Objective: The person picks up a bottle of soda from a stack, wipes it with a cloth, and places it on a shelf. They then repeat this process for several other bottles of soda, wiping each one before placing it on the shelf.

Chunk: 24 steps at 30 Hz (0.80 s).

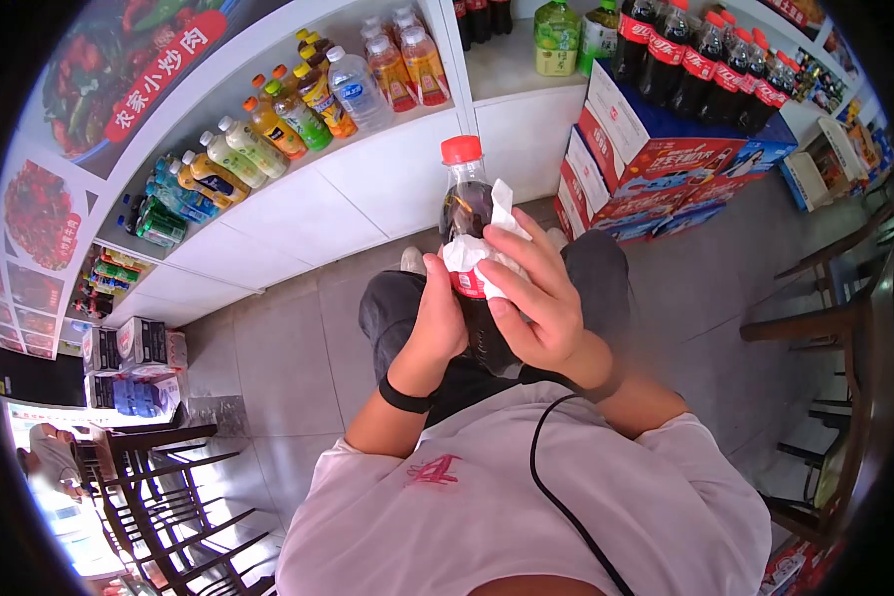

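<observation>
A cola bottle point(465, 207) with a red cap and dark liquid stands nearly upright in front of me, between my two hands. My left hand point(435, 323) grips its lower left side, the thumb pointing up along the bottle; the other fingers are mostly hidden. A black band circles that wrist. My right hand point(541, 303) presses a crumpled white tissue point(472, 255) against the bottle's front and right side, fingers bent over it. Part of the red label shows below the tissue. The bottle's base is hidden.
Ahead, a white shelf point(328, 204) holds a row of drink bottles point(288, 114). To the right, several cola bottles point(700, 65) stand on stacked cartons point(656, 149). Wooden chairs point(169, 497) are at the lower left, more wooden furniture point(815, 318) at the right.
</observation>
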Each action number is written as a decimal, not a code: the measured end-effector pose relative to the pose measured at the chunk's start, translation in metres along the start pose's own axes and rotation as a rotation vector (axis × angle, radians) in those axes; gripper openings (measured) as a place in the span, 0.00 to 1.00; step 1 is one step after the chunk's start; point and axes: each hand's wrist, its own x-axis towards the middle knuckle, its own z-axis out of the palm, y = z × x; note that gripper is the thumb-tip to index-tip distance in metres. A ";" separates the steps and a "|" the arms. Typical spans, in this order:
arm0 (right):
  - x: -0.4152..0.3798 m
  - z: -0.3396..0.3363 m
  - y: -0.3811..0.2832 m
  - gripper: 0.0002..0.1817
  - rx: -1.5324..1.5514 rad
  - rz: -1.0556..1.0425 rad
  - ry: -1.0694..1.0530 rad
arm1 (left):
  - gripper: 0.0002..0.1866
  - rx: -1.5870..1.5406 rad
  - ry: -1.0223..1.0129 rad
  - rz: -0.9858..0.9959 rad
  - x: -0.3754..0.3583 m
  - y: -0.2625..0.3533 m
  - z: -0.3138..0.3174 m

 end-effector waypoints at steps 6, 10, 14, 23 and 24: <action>0.028 -0.015 0.000 0.20 0.008 0.117 0.078 | 0.38 0.266 -0.069 0.072 -0.002 0.002 0.010; 0.032 -0.013 0.000 0.21 -0.046 0.002 0.100 | 0.36 0.355 -0.060 0.171 -0.004 0.009 0.012; 0.018 -0.010 0.005 0.22 -0.149 -0.124 0.051 | 0.34 0.362 -0.037 0.164 -0.004 0.004 0.000; 0.038 -0.007 0.002 0.23 -0.256 -0.132 0.108 | 0.35 0.481 -0.145 0.256 -0.002 0.007 0.012; 0.036 -0.003 0.002 0.23 -0.250 -0.145 0.114 | 0.34 0.491 -0.126 0.295 -0.002 0.007 0.014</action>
